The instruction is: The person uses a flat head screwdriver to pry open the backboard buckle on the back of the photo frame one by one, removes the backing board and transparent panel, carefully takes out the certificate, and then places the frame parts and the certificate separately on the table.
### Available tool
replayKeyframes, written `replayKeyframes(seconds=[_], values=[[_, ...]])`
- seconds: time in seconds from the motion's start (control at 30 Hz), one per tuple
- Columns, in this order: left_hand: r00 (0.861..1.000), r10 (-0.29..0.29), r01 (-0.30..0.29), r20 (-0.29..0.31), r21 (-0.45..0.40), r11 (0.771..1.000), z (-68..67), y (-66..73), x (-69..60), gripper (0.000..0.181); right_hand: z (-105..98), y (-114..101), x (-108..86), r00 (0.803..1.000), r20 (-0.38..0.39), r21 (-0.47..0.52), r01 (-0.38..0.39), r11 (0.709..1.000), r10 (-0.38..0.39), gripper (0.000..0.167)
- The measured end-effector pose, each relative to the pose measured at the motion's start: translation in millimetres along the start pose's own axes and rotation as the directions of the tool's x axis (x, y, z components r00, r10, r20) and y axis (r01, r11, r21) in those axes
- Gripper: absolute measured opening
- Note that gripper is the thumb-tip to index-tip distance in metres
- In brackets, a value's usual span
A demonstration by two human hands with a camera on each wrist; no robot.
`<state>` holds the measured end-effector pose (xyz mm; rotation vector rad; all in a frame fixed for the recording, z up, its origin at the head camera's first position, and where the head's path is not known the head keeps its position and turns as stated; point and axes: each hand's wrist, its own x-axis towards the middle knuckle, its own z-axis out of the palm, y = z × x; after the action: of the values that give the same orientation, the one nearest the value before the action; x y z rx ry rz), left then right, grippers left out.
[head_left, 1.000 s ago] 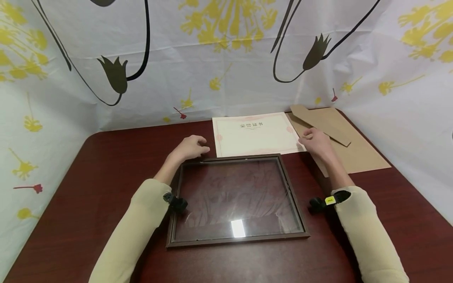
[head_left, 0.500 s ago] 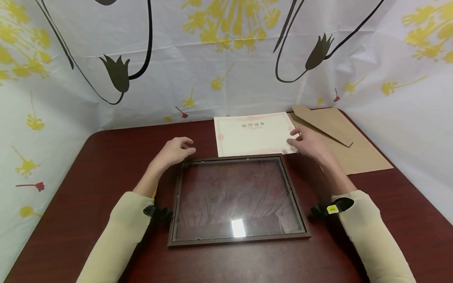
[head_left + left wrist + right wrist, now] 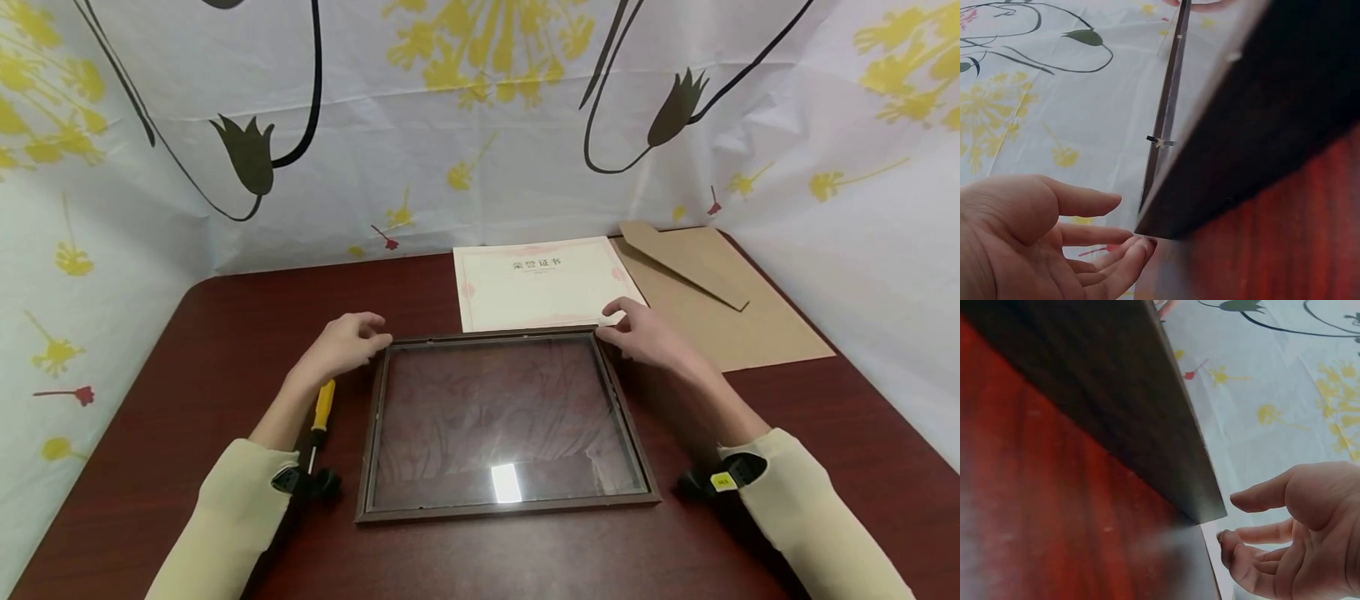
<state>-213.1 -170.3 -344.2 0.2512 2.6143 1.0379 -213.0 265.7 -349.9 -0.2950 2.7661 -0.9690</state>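
Note:
A dark brown picture frame (image 3: 510, 506) with a clear pane (image 3: 502, 417) lies flat on the table. At its far left corner is my left hand (image 3: 341, 343). In the left wrist view the thumb stands apart from the frame's corner (image 3: 1154, 219), with the fingertips close by it; contact is unclear. My right hand (image 3: 648, 335) is at the far right corner, its thumb and fingers loosely bent. The right wrist view has a gap between that thumb and the frame corner (image 3: 1210, 509). Neither hand grips anything.
Behind the frame lies a certificate (image 3: 543, 292) with Chinese lettering. Brown backing board (image 3: 765, 325) with a folded-up flap (image 3: 682, 267) is at the back right. A yellow-handled screwdriver (image 3: 322, 406) lies left of the frame, beside my left forearm. A patterned cloth (image 3: 420, 167) borders the table.
My left hand has moved left and nearer to me, uncovering the screwdriver. The right hand has come off the board and certificate area, left and down to the frame's corner.

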Motion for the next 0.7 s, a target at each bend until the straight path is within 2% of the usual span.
replayKeyframes(seconds=[0.17, 0.4, 0.6, 0.7], values=[[1.0, -0.013, 0.012, 0.022, 0.01, 1.0, 6.3, -3.0, -6.6, 0.056, 6.3, 1.6, -5.5, 1.0, 0.008, -0.004, -0.01, 1.0, 0.01, 0.039], [1.0, -0.031, 0.031, 0.0, 0.029, 0.999, 16.6, -7.4, -18.3, 0.054, 9.5, -1.2, -6.8, 0.998, 0.058, -0.051, -0.007, 0.999, 0.01, 0.029], [1.0, 0.002, 0.0, -0.026, 0.056, 0.998, 23.0, -10.0, -24.8, 0.051, 9.0, -0.4, -3.9, 0.997, 0.064, -0.09, 0.038, 0.995, -0.032, 0.026], [0.999, -0.008, 0.011, -0.052, 0.051, 0.999, 24.9, -10.9, -28.0, 0.05, 8.2, 1.0, -1.4, 0.994, 0.078, -0.104, 0.086, 0.991, -0.078, 0.024]])
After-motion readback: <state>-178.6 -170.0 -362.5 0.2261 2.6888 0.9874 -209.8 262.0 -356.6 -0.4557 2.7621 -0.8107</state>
